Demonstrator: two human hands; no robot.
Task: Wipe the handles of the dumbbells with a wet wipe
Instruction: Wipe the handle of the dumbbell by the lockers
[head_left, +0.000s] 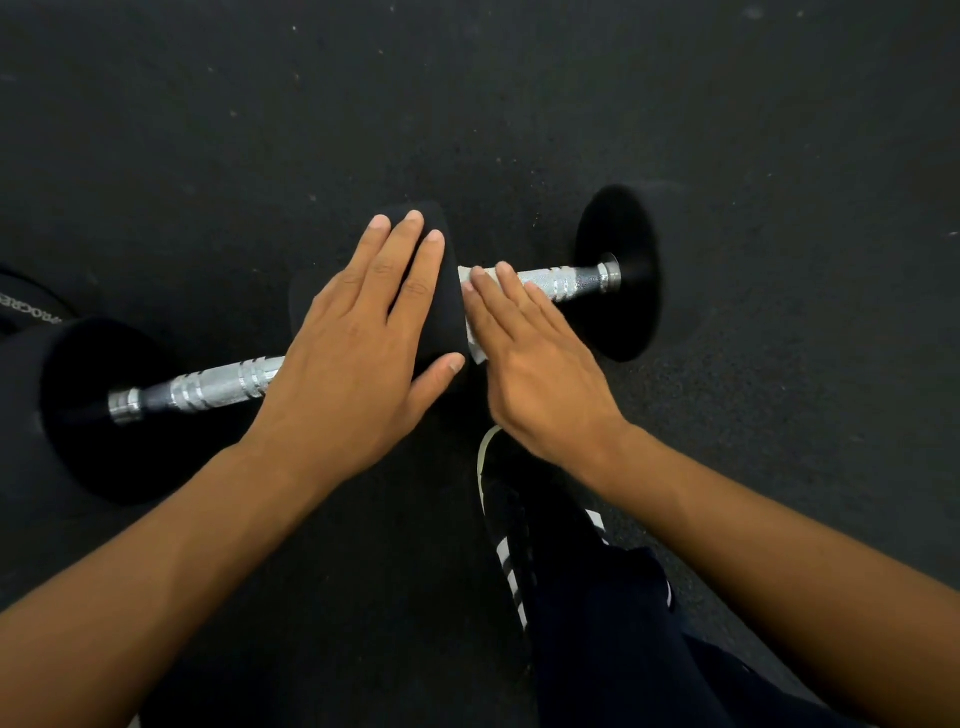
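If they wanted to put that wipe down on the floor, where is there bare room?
The floor beyond both dumbbells is bare, and so is the stretch right of the far weight head. It is crowded in the middle, where the left hand, the right hand with the wipe, and the shoe meet.

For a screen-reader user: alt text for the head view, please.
The right hand presses a white wet wipe onto a black dumbbell's knurled silver handle. The left hand rests flat on its black end weight.
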